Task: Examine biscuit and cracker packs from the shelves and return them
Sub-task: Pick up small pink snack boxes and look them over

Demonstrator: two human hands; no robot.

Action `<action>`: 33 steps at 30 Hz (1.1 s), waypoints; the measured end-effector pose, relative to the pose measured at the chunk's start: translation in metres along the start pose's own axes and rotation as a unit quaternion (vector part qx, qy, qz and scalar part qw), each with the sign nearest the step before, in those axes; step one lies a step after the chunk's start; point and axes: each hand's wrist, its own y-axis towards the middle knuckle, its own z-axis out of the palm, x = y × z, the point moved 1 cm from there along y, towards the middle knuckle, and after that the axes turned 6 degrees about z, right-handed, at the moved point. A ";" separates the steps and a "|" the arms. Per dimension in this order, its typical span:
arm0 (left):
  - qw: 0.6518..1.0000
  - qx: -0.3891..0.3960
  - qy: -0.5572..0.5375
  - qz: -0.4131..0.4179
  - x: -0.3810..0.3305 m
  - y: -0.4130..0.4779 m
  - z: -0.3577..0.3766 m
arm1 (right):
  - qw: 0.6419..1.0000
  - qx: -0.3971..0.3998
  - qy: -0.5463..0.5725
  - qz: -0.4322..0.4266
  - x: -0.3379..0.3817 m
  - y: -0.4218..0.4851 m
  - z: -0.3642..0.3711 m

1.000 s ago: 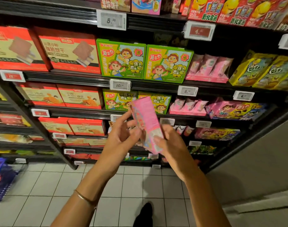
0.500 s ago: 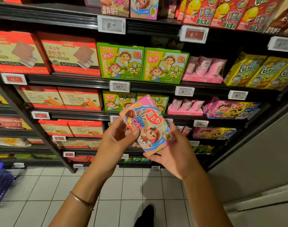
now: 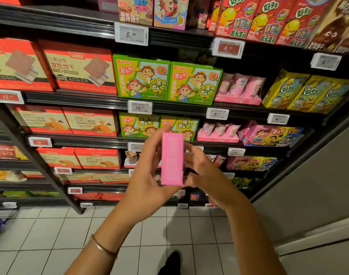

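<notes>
A small pink biscuit box [image 3: 172, 158] is held upright in front of the shelves, its narrow pink side turned toward me. My left hand [image 3: 148, 175] grips it from the left, fingers curled behind it. My right hand [image 3: 204, 173] holds its right side, thumb and fingers against the box. Both hands are at chest height, level with the lower shelves. The printed front face of the box is hidden from me.
Black shelves [image 3: 74, 98] carry red cracker boxes [image 3: 80, 70] at left, green cartoon boxes [image 3: 142, 78] in the middle, pink packs [image 3: 239, 90] and yellow boxes [image 3: 306, 94] at right. White tiled floor [image 3: 50, 235] lies below, with my shoe [image 3: 170, 262]. A grey wall [image 3: 312, 185] is at right.
The box has been turned in my hands: half a second ago its cartoon front faced me, now only its narrow pink side shows. Both hands stayed on it.
</notes>
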 end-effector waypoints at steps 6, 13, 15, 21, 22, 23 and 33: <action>0.988 0.053 0.095 0.110 -0.006 0.001 0.005 | 0.962 0.016 0.270 0.039 0.009 -0.003 -0.002; 0.997 -0.003 -0.076 0.021 0.000 -0.007 0.000 | 0.956 0.002 0.291 0.020 0.007 -0.004 0.000; 0.969 -0.062 -0.224 -0.089 0.002 -0.008 -0.004 | 0.955 -0.009 0.297 0.010 0.007 -0.008 -0.003; 0.843 -0.077 -0.444 -0.295 0.016 -0.009 -0.008 | 0.956 -0.028 0.283 -0.066 0.021 -0.018 -0.007; 0.833 -0.064 -0.447 -0.321 0.017 -0.009 -0.008 | 0.961 -0.046 0.260 -0.080 0.024 -0.019 -0.007; 0.825 -0.047 -0.446 -0.344 0.018 -0.009 -0.008 | 0.966 -0.063 0.233 -0.090 0.027 -0.019 -0.008; 0.782 0.026 -0.446 -0.435 0.031 -0.005 -0.006 | 0.972 -0.117 0.186 -0.080 0.022 -0.013 -0.013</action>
